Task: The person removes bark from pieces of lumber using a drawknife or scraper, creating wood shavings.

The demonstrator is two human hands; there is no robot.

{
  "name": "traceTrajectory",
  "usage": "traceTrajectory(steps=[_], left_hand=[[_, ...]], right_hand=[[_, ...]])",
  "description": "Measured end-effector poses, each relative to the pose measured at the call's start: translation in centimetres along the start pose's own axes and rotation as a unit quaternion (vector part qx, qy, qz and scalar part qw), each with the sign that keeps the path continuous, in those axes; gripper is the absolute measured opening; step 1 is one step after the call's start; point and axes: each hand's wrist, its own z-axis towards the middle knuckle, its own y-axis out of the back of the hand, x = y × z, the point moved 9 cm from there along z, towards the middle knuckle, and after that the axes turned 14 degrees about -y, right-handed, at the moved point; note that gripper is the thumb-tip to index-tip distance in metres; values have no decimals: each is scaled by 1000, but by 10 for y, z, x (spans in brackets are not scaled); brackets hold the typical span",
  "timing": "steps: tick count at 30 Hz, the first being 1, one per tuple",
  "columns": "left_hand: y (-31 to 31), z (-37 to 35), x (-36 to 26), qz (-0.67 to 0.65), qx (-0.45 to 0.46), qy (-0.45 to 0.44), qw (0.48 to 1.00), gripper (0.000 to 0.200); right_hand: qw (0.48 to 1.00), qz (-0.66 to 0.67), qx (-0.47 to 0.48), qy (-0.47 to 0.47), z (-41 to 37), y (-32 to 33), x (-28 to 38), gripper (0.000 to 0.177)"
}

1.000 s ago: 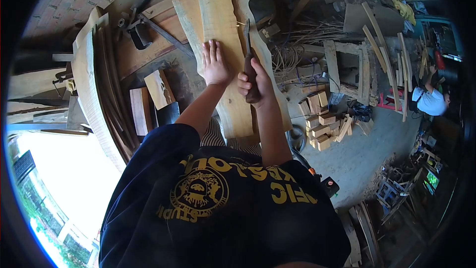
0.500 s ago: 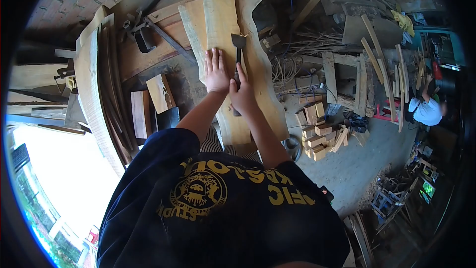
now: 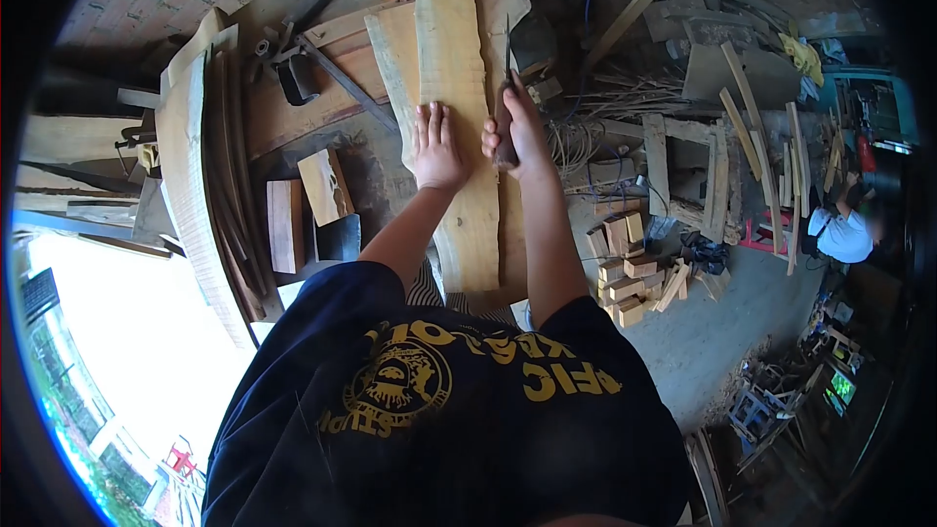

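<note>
A long pale wooden plank lies on top of wider rough slabs in front of me. My left hand rests flat on the plank with fingers spread. To its right, my right hand is closed around the dark wooden handle of a chisel. The chisel's blade points away from me along the plank's right edge. My dark shirt with yellow print fills the lower part of the view.
Curved boards and short wood blocks lie at the left. A pile of small offcuts and stacked timber frames sit at the right. Another person crouches at the far right.
My right hand with the chisel has moved forward and right, from beside my left hand to the plank's right edge. My left hand stays flat on the plank.
</note>
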Motion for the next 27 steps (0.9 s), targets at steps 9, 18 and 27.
traceTrajectory(steps=[9,18,27], left_hand=[[6,4,-11,36,28,-5,999,68],[-8,126,-8,-4,52,-133,990,48],[-15,175,-14,10,162,-206,965,14]], right_hand=[[949,-269,-144,75,-93,54,-127,55],[822,-535,-138,136,-154,87,-178,56],[816,-541,-200,28,-158,90,-185,56]])
